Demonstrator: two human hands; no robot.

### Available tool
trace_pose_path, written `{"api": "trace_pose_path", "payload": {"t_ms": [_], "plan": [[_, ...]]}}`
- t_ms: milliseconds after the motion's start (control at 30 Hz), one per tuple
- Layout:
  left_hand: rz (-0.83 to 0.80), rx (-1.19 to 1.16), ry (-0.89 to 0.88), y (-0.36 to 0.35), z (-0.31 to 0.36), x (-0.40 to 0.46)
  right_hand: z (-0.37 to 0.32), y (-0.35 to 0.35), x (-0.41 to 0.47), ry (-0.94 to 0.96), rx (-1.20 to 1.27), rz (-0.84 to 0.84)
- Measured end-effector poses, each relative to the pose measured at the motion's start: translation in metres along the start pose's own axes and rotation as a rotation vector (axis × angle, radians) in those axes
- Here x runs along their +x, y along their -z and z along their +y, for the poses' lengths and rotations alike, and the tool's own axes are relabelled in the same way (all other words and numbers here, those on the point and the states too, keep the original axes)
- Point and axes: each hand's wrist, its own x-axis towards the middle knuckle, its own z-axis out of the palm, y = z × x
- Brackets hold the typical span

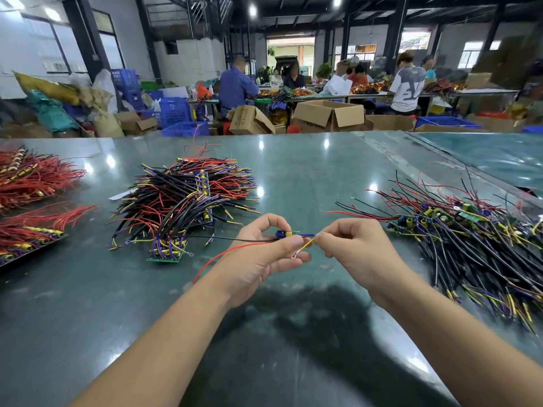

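A small circuit board (284, 234) with blue and yellow parts is held in the air just above the near middle of the green table (293, 171), between the two hands. The left hand (264, 254) grips it, thumb and fingers curled around it. The right hand (352, 245) pinches the board's purple and yellow wires (307, 236) at their right end. A yellow wire with a ring terminal (301, 249) hangs down between the hands, and a red wire (223, 256) and a black wire (235, 239) trail off to the left. Farther left lies a heap of wired boards (185, 201), to the right a looser spread of the same (470, 239), and at the far left edge bundles of red wires (32, 177).
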Motion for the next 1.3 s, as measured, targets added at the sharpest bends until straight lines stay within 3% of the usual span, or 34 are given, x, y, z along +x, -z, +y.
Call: {"api": "trace_pose_path", "payload": {"t_ms": [333,600,800,1067,1300], "plan": [[0.074,0.189,-0.071,0.008,0.002,0.002,0.003,0.0,0.0,0.042,-0.089,-0.15],[0.011,0.151,0.001,0.018,0.009,0.0,0.007,0.01,0.004,0.069,-0.156,-0.356],[0.102,0.22,-0.036,0.025,0.007,0.002,0.015,0.009,0.006,0.119,-0.289,-0.336],[0.298,0.184,-0.159,0.041,0.009,0.01,0.017,0.032,0.013,0.043,-0.464,-0.279],[0.311,0.238,-0.173,0.043,0.007,0.012,0.018,0.045,0.018,-0.028,-0.566,-0.201]]}}
